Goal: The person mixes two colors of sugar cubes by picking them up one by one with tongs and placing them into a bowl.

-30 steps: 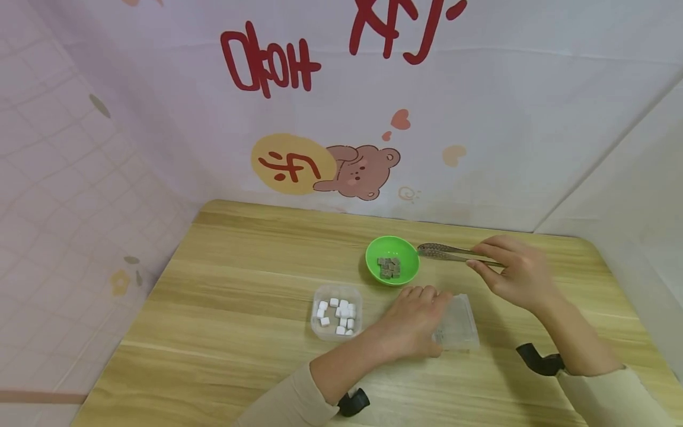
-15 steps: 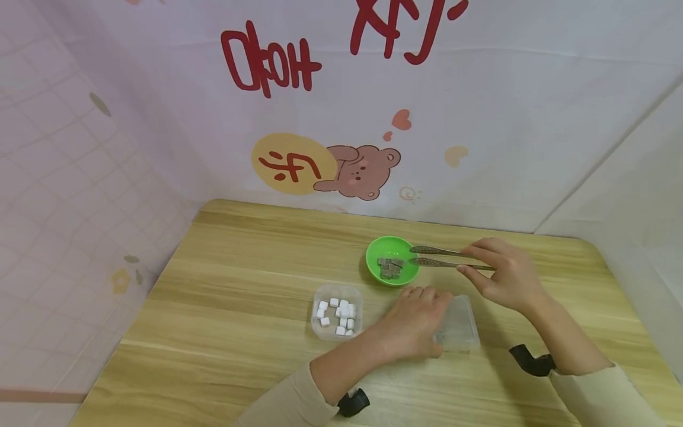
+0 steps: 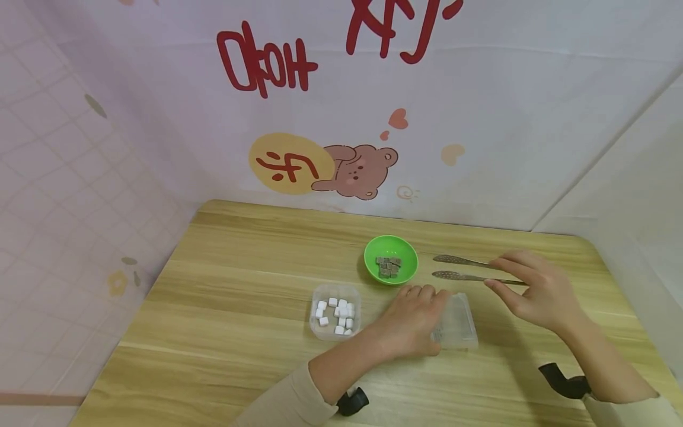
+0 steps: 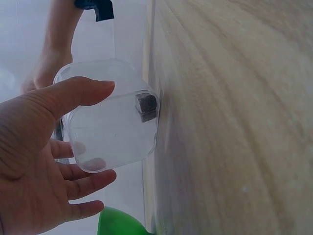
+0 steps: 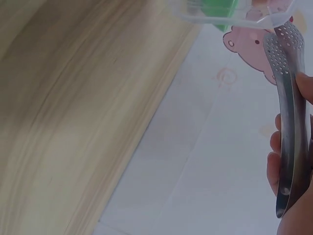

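My right hand holds metal tongs with perforated tips. Their two arms are spread, and nothing is between the tips, which point left beside the green bowl. Grey-brown cubes lie grouped in that bowl. With thumb on one side and fingers on the other, my left hand grips a clear plastic box. Inside this box, a dark cube shows near the side by the tabletop in the left wrist view.
To the left of my left hand, a second clear container has several white cubes in it. All of these stand on a wood-grain table. A white printed cloth hangs behind the table's back edge.
The tongs were over the bowl's right rim half a second ago. My right hand has since drawn them back to the right, arms spread. My left hand keeps its grip on the box.
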### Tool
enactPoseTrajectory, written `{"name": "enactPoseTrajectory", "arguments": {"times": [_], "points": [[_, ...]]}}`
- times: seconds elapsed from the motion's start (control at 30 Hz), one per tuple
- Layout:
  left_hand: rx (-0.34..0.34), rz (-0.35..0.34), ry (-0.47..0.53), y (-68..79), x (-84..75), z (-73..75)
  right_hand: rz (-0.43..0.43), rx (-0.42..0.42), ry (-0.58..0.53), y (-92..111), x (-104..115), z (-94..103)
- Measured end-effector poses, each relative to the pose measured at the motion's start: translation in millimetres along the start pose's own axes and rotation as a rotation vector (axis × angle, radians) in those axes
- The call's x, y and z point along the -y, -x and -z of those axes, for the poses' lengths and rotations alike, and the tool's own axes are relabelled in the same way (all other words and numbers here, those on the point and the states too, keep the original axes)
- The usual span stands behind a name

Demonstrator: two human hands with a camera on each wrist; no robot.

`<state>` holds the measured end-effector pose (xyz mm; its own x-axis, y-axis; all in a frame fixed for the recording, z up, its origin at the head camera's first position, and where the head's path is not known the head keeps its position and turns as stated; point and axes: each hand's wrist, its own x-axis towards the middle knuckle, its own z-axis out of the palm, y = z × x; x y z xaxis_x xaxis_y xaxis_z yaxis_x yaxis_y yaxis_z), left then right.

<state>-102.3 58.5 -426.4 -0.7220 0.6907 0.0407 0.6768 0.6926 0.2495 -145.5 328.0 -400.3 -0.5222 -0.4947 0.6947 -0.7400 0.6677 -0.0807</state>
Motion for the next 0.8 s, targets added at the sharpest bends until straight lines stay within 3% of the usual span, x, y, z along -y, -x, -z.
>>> {"name": "enactPoseTrajectory", "arguments": {"times": [0.47, 0.8], "points": [[0.028, 0.017, 0.02, -1.1, -1.6, 0.5, -0.047, -0.045, 0.055, 38.8, -11.2, 34.5], [0.005, 0.006, 0.006, -1.4, -1.3, -0.2, -0.069, 0.063, 0.03, 67.1, -8.4, 46.9]]}}
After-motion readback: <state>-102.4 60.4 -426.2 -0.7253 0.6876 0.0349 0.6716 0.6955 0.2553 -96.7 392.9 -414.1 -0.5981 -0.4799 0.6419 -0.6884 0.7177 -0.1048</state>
